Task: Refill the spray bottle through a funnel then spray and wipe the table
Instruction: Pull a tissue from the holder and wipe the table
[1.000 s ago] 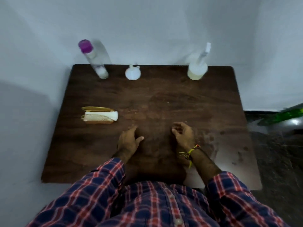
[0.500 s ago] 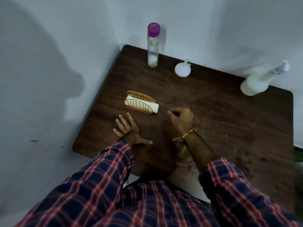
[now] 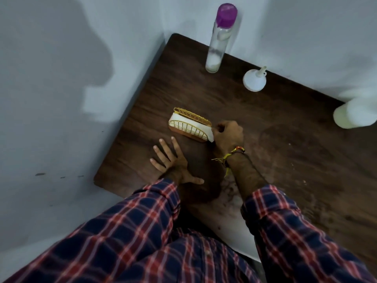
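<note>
A gold wire napkin holder (image 3: pixel 190 124) with white napkins stands left of centre on the dark wooden table (image 3: pixel 285 160). My right hand (image 3: pixel 228 137) pinches the end of a white napkin (image 3: pixel 210 134) at the holder's right end. My left hand (image 3: pixel 173 162) lies flat on the table with fingers spread, just in front of the holder. A clear bottle with a purple cap (image 3: pixel 219 37) stands at the back corner. A white funnel (image 3: pixel 254 80) lies upside down beside it. The white spray bottle (image 3: pixel 355 113) is blurred at the right edge.
White walls close the table in on the left and at the back. Crumbs and smudges mark the table's near right part. My plaid shirt sleeves fill the bottom of the view.
My head has turned left. My right hand moved from the table's front up to the napkin holder and closed on a napkin's end. My left hand opened flat on the table.
</note>
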The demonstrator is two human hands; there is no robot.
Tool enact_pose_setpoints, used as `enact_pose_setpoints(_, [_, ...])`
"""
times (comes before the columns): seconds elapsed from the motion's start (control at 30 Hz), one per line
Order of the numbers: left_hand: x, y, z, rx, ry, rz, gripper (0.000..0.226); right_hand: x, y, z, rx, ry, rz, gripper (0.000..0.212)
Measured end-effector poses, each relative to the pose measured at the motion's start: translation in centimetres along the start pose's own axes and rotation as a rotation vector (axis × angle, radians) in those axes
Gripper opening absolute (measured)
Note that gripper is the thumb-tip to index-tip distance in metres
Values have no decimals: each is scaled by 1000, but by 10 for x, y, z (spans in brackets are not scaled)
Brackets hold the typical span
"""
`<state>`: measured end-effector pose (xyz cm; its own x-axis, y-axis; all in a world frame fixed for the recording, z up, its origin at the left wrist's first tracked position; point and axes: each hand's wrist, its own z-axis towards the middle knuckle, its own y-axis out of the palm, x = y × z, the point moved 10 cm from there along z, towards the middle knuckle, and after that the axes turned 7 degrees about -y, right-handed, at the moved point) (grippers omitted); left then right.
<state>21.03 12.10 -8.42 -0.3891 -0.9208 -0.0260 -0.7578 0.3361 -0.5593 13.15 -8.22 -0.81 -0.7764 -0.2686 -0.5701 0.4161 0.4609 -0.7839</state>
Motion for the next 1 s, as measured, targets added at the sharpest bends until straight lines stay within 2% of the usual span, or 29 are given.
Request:
enact_pose_setpoints(0.23, [1, -1, -2, -2, 34, -30, 175, 5, 5, -1, 4, 50, -33, 25])
enact_pose_setpoints(0.5, [1, -1, -3, -2, 43, -43, 175, 2, 7, -5, 24, 18, -44, 16])
enact_pose_setpoints(0.73, [0, -2, -5, -8, 38, -48, 176, -29, 3, -16, 53, -241, -141, 10])
enact_pose_setpoints(0.83, [1, -2, -5, -1, 39, -54, 176, -45, -2, -23, 53, -339, -70, 7])
enact_pose_setpoints(1.0, [1, -3, -4, 7, 43, -59, 176, -54, -14, -29, 76, -368, 57, 2])
